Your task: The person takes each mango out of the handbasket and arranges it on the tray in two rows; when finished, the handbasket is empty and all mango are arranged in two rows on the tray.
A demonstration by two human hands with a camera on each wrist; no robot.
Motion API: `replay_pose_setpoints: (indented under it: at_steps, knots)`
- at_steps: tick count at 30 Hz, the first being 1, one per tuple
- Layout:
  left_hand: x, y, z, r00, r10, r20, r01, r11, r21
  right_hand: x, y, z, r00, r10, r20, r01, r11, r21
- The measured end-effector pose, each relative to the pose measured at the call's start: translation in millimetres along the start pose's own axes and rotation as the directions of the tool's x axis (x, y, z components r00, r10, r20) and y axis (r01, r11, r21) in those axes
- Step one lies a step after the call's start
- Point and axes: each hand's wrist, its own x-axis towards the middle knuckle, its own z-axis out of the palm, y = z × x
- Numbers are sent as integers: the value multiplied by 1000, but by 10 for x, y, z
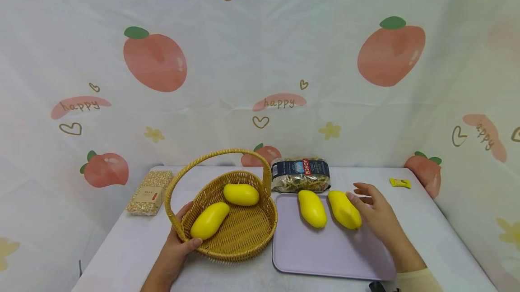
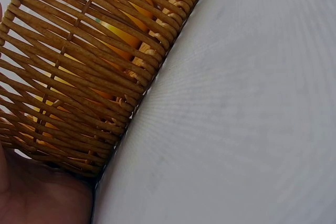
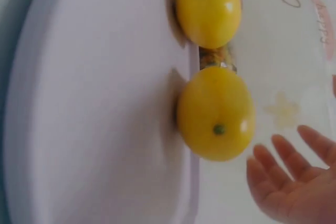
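My left hand (image 1: 174,247) grips the left side of a woven wicker basket (image 1: 245,233), with its thumb over the near rim and fingers on the outside. Two yellow mangoes, a back one (image 1: 241,194) and a front one (image 1: 210,220), lie inside. Through the left wrist view, the basket's woven wall (image 2: 79,61) rises beside the palm. On a pale purple tray (image 1: 321,256) lie two more mangoes, a left one (image 1: 312,209) and a right one (image 1: 344,210). My right hand (image 1: 378,213) is beside the right mango, fingers spread and holding nothing; the right wrist view shows a gap between them.
Behind the tray lies a bag of pasta (image 1: 301,175). A pack of pale grains or beans (image 1: 150,193) is at the back left, and a small yellow packet (image 1: 400,183) at the back right. A patterned cloth (image 1: 284,57) hangs behind the white table (image 1: 118,251).
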Motion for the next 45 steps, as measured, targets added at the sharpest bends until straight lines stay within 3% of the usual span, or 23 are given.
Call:
replay_pose_setpoints:
  at_steps: [6,14,19,23,27,34,37,45]
  knots:
    - [-5,7,5,1000,-11,-7,11,1000,0,-27,-103,25,990,-138,-25,140,985,103]
    - [-8,11,9,1000,-7,-4,7,1000,-5,-82,-289,113,958,-279,69,239,907,347]
    - [-7,4,3,1000,-5,-4,5,1000,-13,-141,-448,214,921,-356,155,230,822,521]
    - [-7,2,1,1000,-13,-5,13,1000,-9,-162,-535,322,867,-448,216,204,716,668]
    - [-6,2,-1,1000,-13,2,13,1000,-15,-161,-575,464,816,-521,251,189,651,735]
    - [-5,9,1,1000,-7,10,7,1000,-18,-174,-664,762,745,-581,328,129,607,784]
    - [-6,16,5,1000,-8,12,8,1000,-19,-183,-708,902,725,-593,349,94,588,804]
    - [-7,26,7,1000,-8,11,8,1000,-8,-223,-862,1275,711,-581,396,16,577,817]
